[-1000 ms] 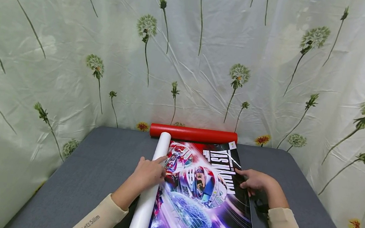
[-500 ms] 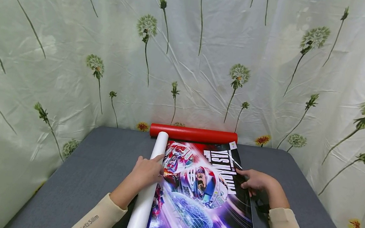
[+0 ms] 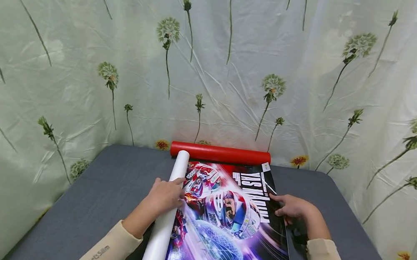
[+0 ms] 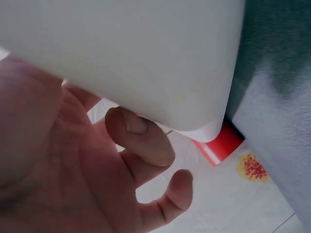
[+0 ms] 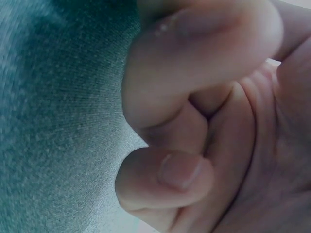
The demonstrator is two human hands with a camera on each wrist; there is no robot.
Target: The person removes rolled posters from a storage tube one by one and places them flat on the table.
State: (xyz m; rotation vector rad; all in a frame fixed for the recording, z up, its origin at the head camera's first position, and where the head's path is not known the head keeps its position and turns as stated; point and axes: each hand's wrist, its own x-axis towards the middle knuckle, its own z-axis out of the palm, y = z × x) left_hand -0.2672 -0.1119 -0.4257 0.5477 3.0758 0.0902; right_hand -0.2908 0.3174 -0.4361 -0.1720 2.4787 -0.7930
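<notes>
A glossy racing poster (image 3: 222,223) lies partly unrolled on the grey table, with its left side still a white roll (image 3: 162,238). My left hand (image 3: 164,197) grips the roll around its middle, index finger pointing along the top. In the left wrist view the white roll (image 4: 146,58) passes above the palm of the left hand (image 4: 116,160), whose fingers curl beside it. At the poster's right edge my right hand (image 3: 295,207) pinches the border between thumb and index finger. The right wrist view shows other fingers (image 5: 165,179) curled toward the palm; the pinch itself is hidden there.
A red tube (image 3: 221,153) lies crosswise at the table's back edge, just behind the poster. The grey table (image 3: 112,187) stretches to both sides. A curtain (image 3: 236,78) printed with dandelions hangs behind it. A dark object (image 3: 299,236) lies partly under the right wrist.
My left hand and the white roll have shifted slightly left, and a little more of the printed poster shows. The right hand has kept its hold at the right edge.
</notes>
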